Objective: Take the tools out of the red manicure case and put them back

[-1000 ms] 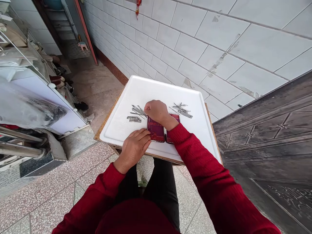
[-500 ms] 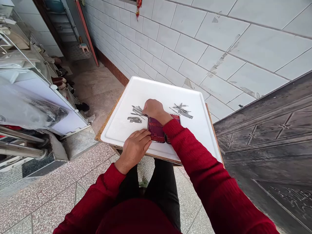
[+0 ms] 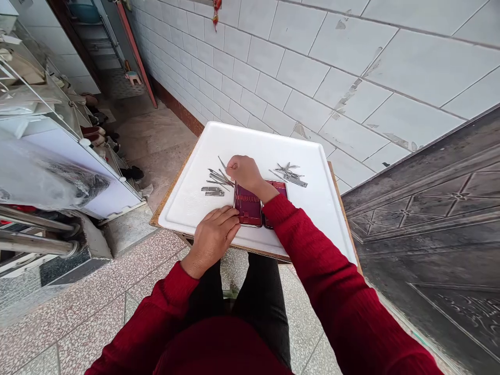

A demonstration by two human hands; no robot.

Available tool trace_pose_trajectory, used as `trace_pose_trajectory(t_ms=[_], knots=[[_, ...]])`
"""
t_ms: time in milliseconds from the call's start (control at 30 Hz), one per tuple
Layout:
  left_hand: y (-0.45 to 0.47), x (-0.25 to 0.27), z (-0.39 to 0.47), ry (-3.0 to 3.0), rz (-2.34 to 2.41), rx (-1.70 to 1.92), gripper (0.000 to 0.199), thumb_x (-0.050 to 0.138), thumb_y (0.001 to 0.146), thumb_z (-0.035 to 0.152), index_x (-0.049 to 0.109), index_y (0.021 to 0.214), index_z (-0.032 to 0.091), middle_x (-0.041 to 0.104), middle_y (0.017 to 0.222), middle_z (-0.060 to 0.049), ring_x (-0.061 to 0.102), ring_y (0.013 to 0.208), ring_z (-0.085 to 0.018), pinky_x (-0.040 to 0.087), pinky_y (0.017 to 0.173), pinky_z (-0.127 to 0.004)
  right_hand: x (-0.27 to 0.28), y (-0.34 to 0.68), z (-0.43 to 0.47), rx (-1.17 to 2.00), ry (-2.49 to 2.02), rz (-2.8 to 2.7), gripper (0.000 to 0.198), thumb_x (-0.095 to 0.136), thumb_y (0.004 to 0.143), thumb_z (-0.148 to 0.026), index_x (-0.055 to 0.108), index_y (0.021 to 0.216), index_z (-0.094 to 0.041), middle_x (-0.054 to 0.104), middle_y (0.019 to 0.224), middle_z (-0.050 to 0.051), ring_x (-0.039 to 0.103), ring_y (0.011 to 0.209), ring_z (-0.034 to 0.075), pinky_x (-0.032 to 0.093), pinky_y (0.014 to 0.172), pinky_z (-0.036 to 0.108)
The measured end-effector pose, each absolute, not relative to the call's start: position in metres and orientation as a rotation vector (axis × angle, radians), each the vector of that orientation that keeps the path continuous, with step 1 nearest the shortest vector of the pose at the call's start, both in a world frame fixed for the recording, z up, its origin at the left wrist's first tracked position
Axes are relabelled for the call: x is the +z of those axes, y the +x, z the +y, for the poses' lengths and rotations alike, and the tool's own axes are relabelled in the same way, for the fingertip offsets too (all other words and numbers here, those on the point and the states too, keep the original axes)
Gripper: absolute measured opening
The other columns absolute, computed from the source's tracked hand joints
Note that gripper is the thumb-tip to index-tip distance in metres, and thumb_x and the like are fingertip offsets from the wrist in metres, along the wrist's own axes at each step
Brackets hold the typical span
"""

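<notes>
The manicure case (image 3: pixel 250 212) lies open on a white tray (image 3: pixel 183 208), its dark red lining and row of loops showing. My right hand (image 3: pixel 242 171) is closed in a pinch above its upper left part, with a thin metal manicure tool (image 3: pixel 222 162) sticking out up and to the left. My left hand (image 3: pixel 214 234) lies flat, fingers stretched, fingertips at the case's lower left edge. Left of the case are several slim metal tools (image 3: pixel 215 177) and two nail clippers (image 3: pixel 212 191). My right wrist and sleeve cover part of the case.
To the right of the case lies a pile of metal scissors-like tools (image 3: pixel 289 172) with a larger nail clipper (image 3: pixel 297 180). The tray rests on a wooden-edged table (image 3: pixel 156 216) against a tiled wall (image 3: pixel 269 67). A shoe rack (image 3: pixel 97 135) stands at left, a dark carved panel (image 3: pixel 429 219) at right.
My right hand has lifted and shifted slightly; a thin tool now sticks out from its fingers beyond the pile. My left hand stays by the case edge. The view has shifted slightly.
</notes>
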State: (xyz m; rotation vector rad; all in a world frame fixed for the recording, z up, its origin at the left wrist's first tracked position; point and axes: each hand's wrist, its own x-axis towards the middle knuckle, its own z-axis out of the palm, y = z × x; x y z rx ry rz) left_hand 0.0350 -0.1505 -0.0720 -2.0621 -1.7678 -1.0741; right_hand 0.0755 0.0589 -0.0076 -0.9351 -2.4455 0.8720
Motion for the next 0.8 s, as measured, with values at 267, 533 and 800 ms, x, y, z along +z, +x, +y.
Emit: trace_pose_trajectory(t_ms=[267,533,800], knots=[[0.034,-0.069,-0.151,-2.067,-1.769,-1.064,0.016,0.06,0.106,0.023,0.075,0.108,0.02,0.08,0.125,-0.007,0.074,0.123,-0.027,0.061,0.106,-0.046,-0.019,0.119,0.065,1.61,-0.808,-1.946,0.059,0.073,0.076,-0.009,0.061,0.133,-0.017,0.068,0.059,-0.009,0.062,0.05,0.012,0.05,0.049,0.02],[0.034,-0.07,-0.15,-2.085,-1.83,-1.063,0.017,0.06,0.106,0.025,0.076,0.111,0.022,0.08,0.126,-0.007,0.073,0.125,-0.027,0.06,0.109,-0.047,-0.032,0.13,0.064,1.597,-0.822,-1.917,0.052,0.075,0.077,-0.011,0.066,0.127,-0.017,0.069,0.062,-0.008,0.065,0.051,0.011,0.053,0.048,0.019],[0.034,-0.07,-0.15,-2.075,-1.833,-1.064,0.018,0.059,0.107,0.028,0.076,0.108,0.023,0.08,0.123,-0.006,0.073,0.124,-0.026,0.06,0.107,-0.045,-0.031,0.131,0.061,1.407,-0.931,-2.096,0.038,0.069,0.082,-0.009,0.074,0.119,-0.016,0.076,0.079,-0.002,0.069,0.059,0.012,0.058,0.06,0.024]])
